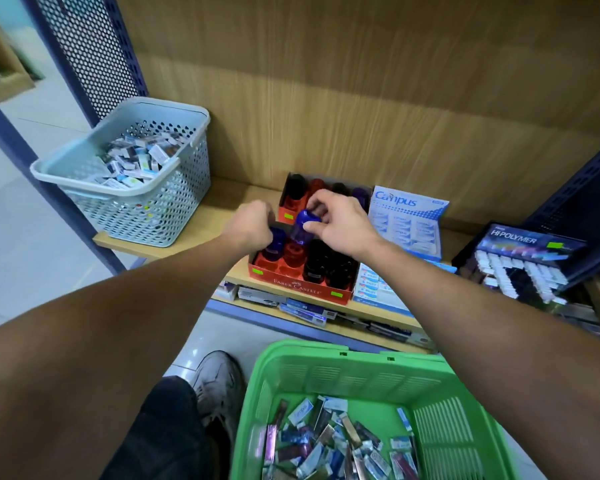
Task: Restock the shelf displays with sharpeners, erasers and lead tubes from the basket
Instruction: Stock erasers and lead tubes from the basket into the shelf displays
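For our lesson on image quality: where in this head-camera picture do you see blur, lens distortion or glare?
Head view: the shelf's wooden back panel is streaked with motion blur; wide-angle distortion bends the blue upright and stretches both forearms at the edges; the hands and the Faber-Castell box look fairly sharp; lighting is soft, with no strong glare.

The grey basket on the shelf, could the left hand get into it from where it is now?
Probably yes. The grey basket stands open-topped just left of the left hand, with bare shelf between them. But that hand seems to be gripping a blue sharpener, so it would need to let go first.
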{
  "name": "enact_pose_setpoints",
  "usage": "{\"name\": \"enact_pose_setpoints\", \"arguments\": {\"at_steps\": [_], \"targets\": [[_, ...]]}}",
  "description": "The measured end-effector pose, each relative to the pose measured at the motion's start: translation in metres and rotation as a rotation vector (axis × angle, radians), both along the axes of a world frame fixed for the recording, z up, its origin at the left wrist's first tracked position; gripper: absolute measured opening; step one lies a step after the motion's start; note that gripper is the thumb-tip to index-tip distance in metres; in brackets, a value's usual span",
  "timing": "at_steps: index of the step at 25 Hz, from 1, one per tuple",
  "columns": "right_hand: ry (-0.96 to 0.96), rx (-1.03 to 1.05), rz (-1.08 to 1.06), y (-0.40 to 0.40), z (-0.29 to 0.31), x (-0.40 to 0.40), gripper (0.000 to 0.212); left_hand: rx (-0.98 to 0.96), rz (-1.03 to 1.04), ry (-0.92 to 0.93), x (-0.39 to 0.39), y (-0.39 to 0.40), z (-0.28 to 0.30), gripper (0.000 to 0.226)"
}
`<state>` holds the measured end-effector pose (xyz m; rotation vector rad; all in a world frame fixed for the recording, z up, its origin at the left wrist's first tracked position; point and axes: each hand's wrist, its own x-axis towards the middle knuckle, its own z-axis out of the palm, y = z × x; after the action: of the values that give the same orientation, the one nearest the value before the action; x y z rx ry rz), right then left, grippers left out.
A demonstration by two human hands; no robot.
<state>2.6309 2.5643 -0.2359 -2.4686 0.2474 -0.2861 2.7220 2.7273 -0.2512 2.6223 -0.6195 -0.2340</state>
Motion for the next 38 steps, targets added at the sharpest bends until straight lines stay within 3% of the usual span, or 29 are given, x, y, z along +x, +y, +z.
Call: {"name": "enact_pose_setpoints", "arguments": {"at_steps": [11,15,21,27,32,35,38], "targets": [[0.152,-0.23,0.11,0.065,-0.028,-0.001,0.017,0.05,-0.053,0.121,0.003,0.029,-0.015,0.019],[0.236,-0.482,0.191,0.08,-0.034,0.0,0.01,0.044,-0.039,0.132,0.004,0.03,-0.016,0.015],[0.309,-0.623,0.267,0.083,-0.02,-0.005,0.032,0.07,-0.03,0.124,-0.008,0.016,0.001,0.011],[0.22,-0.431,0.17,0.055,0.017,-0.043,0.038,0.015,0.012,0.01,-0.045,0.004,0.031,0.014],[0.169,-0.294,0.09,0.016,-0.001,-0.116,0.035,-0.018,-0.321,-0.027,-0.128,-0.022,0.017,0.008],[0.272,-0.198,0.107,0.014,-0.026,-0.165,0.03,0.032,-0.463,0.048,-0.174,-0.024,-0.007,0.006],[0.494,-0.174,0.179,0.018,-0.055,-0.201,0.025,0.207,-0.58,0.226,-0.208,-0.023,-0.036,0.014]]}}
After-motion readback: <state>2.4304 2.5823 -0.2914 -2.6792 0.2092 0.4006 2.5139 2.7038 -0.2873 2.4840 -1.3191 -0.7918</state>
